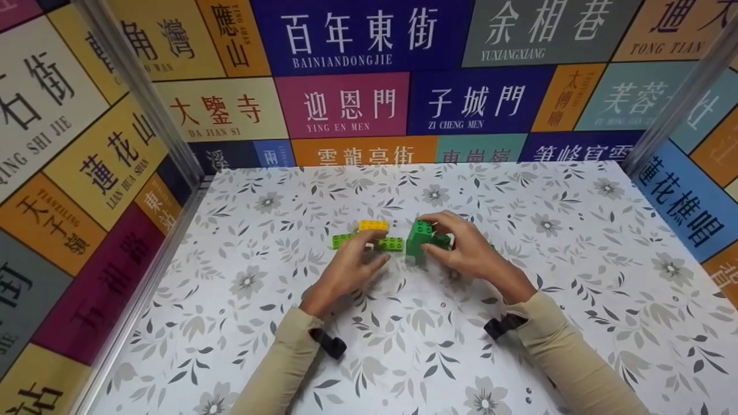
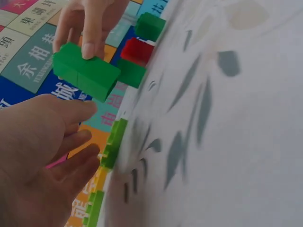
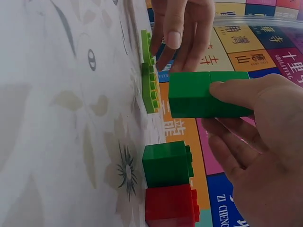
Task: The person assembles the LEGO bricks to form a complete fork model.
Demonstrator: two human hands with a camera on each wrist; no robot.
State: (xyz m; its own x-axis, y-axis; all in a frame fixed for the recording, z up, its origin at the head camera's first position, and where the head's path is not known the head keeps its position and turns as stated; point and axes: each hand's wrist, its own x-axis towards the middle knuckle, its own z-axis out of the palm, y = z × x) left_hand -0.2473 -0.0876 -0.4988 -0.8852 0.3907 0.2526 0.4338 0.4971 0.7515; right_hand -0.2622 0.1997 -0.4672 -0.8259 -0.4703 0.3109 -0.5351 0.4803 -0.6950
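Observation:
My right hand [image 1: 470,248] pinches two green bricks [image 3: 189,94] joined end to end, thumb on one side and fingers on the other. In the right wrist view, this pair is held a little above the table. Opposite it, my left hand [image 1: 349,265] has relaxed, slightly bent fingers with nothing held between them. Close by those fingers are light green bricks [image 1: 392,244] and a yellow brick [image 1: 373,225], partly covered by the hand in the head view. A loose green brick [image 3: 165,165] and a red brick [image 3: 170,205] stand near the right hand.
Another green brick [image 2: 150,27] stands beyond the red one in the left wrist view. A floral cloth [image 1: 415,334] covers the table. Panels with large characters [image 1: 346,104] rise behind and at both sides. Black straps [image 1: 328,344] are at both wrists.

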